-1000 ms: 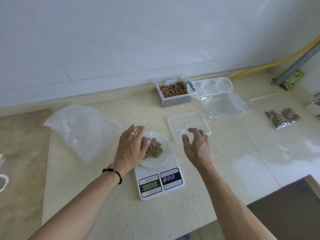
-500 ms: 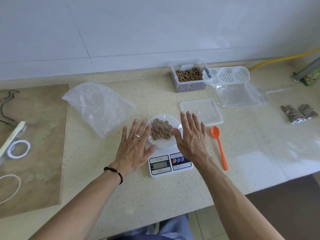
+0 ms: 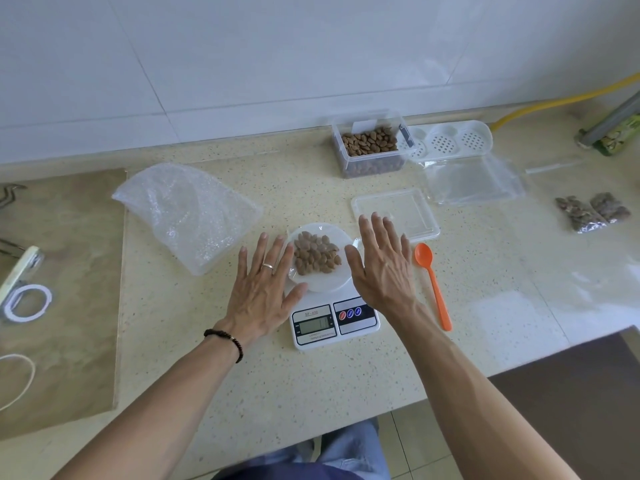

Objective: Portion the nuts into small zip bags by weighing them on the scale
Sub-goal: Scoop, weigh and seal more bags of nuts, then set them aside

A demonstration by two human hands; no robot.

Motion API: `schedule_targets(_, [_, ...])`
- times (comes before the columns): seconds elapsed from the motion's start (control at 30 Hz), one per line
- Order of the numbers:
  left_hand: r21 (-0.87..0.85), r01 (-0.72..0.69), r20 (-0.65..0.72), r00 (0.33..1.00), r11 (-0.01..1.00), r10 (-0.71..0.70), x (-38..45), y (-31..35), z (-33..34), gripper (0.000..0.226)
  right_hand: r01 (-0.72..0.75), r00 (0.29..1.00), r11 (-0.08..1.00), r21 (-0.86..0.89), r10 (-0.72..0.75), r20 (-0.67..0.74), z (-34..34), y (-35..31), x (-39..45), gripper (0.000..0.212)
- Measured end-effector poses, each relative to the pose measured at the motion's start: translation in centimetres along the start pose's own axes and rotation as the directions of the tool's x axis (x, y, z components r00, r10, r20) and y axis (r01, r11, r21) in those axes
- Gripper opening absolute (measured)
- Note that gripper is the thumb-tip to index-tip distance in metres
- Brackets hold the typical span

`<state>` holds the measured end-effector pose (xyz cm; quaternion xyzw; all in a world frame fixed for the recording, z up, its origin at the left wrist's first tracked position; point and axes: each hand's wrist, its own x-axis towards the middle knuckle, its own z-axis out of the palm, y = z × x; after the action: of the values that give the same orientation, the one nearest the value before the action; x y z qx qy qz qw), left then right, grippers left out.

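A white digital scale (image 3: 334, 322) sits near the counter's front edge with a white plate (image 3: 325, 284) of nuts (image 3: 316, 258) on it. My left hand (image 3: 265, 292) lies flat and spread just left of the plate, its thumb at the plate's rim. My right hand (image 3: 382, 268) hovers spread on the plate's right side. Neither holds anything. A clear box of nuts (image 3: 370, 147) stands at the back. Two filled small zip bags (image 3: 592, 211) lie at the far right. Empty clear zip bags (image 3: 474, 181) lie behind the box's lid (image 3: 412, 211).
An orange spoon (image 3: 432, 282) lies right of the scale. A crumpled plastic bag (image 3: 188, 213) is on the left. A white perforated tray (image 3: 450, 142) sits by the nut box. White rings (image 3: 29, 303) lie on the brown mat at far left. A yellow hose (image 3: 554, 100) runs along the wall.
My left hand came off the nuts on the plate and flattened beside it. My right hand spread out on the other side. The view shifted, bringing the orange spoon into sight.
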<state>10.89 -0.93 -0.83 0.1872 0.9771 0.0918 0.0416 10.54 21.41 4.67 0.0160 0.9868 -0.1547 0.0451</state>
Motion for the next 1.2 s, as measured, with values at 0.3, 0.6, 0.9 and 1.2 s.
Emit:
schedule_targets(0.3, [0.014, -0.095, -0.024, 0.995, 0.995, 0.095, 3.5, 2.4, -1.6, 0.078, -0.110, 0.994, 0.989, 0.102, 0.110, 0.007, -1.5, 2.4, -0.6, 0.062])
schedule_targets(0.6, [0.081, -0.223, 0.064, 0.974, 0.971, 0.218, 10.6, 7.1, -3.5, 0.087, -0.320, 0.942, 0.879, 0.352, 0.336, 0.016, -2.1, 6.4, -1.4, 0.051])
schedule_targets(0.9, [-0.056, -0.148, 0.203, 0.967, 0.987, 0.156, 15.8, 10.8, -3.5, 0.043, -0.564, 0.811, 0.485, 0.668, 0.476, 0.340, -0.1, 7.1, -1.5, 0.052])
schedule_targets(1.2, [-0.595, 0.010, 0.052, 0.998, 0.804, 0.026, 16.5, 9.6, -7.8, 0.017, -0.421, 0.834, 0.112, 0.900, 0.438, 0.335, -2.8, 5.0, 0.3, 0.003])
